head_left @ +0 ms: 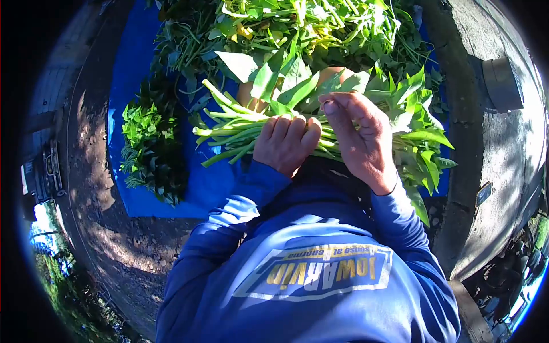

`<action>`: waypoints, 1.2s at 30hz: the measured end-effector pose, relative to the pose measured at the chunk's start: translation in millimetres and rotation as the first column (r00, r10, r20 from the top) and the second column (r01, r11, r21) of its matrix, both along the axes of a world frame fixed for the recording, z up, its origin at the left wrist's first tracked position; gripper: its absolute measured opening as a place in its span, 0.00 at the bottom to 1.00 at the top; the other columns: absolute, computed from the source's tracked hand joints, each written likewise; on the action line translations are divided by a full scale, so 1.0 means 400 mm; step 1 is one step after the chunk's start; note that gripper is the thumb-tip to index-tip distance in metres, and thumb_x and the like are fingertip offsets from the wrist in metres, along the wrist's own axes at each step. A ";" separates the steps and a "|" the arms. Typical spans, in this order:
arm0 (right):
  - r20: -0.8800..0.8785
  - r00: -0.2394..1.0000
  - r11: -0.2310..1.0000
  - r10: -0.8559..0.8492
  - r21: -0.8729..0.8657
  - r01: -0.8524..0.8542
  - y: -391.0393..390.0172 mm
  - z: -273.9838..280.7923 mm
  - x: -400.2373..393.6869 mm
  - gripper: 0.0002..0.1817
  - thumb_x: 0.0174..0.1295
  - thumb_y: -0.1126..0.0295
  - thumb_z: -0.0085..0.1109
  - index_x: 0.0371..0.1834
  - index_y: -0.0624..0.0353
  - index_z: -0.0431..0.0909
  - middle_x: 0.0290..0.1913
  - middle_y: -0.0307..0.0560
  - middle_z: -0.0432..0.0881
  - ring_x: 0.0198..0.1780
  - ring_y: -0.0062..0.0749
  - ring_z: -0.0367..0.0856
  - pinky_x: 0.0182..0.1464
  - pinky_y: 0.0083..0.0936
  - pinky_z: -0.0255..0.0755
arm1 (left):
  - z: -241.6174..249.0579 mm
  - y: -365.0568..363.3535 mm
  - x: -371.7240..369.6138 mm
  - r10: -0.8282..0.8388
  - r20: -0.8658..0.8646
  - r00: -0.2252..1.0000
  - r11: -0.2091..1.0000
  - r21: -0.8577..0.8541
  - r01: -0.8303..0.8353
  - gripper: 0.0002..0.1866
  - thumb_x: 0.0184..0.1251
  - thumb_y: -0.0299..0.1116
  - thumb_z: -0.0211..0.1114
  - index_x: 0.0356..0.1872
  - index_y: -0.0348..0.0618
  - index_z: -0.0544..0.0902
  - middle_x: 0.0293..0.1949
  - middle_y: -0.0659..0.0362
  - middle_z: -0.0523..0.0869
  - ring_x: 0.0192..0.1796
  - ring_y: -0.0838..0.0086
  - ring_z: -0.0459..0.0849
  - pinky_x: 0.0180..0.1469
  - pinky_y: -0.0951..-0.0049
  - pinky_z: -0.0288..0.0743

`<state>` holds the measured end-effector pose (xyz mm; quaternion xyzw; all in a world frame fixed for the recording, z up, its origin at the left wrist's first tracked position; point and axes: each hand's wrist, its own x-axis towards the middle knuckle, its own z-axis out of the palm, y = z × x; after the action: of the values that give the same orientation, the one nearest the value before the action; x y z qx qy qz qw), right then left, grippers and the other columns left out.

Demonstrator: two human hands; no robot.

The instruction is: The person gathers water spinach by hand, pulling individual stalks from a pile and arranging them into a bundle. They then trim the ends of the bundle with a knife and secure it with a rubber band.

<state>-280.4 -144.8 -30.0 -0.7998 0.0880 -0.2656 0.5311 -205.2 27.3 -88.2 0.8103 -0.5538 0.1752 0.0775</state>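
Note:
A bundle of leafy green stems (234, 128) lies crosswise in front of my body. Its cut ends point left and its broad leaves (420, 123) fan out to the right. My left hand (289, 140) is closed over the stems near their cut ends. Just right of it and above the bundle, my right hand (363, 131) is raised with thumb and forefinger pinched together. Whatever sits between those fingertips is too small to make out. Some upright leaves (286, 83) stand behind my left hand and partly hide what is beyond.
A blue sheet (140, 197) lies on the ground under the greens. On it, a heap of loose leafy stems (320, 26) spreads at the far side, and a pile of smaller-leaved greens (151, 140) sits at the left. Along the right runs a pale concrete edge (494, 171).

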 end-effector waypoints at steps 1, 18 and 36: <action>-0.009 1.000 0.999 0.026 -0.026 -0.026 0.005 -0.011 0.012 0.05 0.71 0.73 0.64 0.46 0.63 0.85 0.37 0.54 0.85 0.43 0.48 0.86 0.46 0.36 0.79 | -0.018 -0.003 0.004 0.008 0.030 1.000 1.000 -0.008 -0.007 0.15 0.66 0.35 0.63 0.53 0.49 0.80 0.41 0.60 0.79 0.45 0.65 0.81 0.52 0.62 0.76; -0.416 0.893 0.781 0.174 -0.494 -0.382 0.073 0.042 -0.129 0.20 0.59 0.72 0.64 0.56 0.61 0.84 0.58 0.53 0.81 0.58 0.47 0.80 0.60 0.40 0.74 | 0.215 0.151 -0.015 0.195 -0.498 0.845 0.899 -0.253 -0.357 0.10 0.64 0.31 0.74 0.44 0.39 0.90 0.49 0.54 0.90 0.50 0.56 0.90 0.52 0.60 0.85; -0.239 0.868 0.746 0.436 -0.443 -0.497 0.101 0.068 -0.091 0.18 0.63 0.69 0.63 0.55 0.60 0.82 0.55 0.58 0.81 0.59 0.52 0.81 0.63 0.47 0.73 | 0.149 0.141 -0.030 0.279 -0.373 0.885 0.959 0.162 -0.234 0.26 0.71 0.53 0.65 0.67 0.60 0.84 0.51 0.52 0.81 0.58 0.53 0.80 0.79 0.31 0.48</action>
<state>-316.6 -104.4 -2.9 -0.9185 -0.1535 -0.0891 0.3534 -217.3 83.6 -28.5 0.8981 -0.4238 -0.0130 0.1173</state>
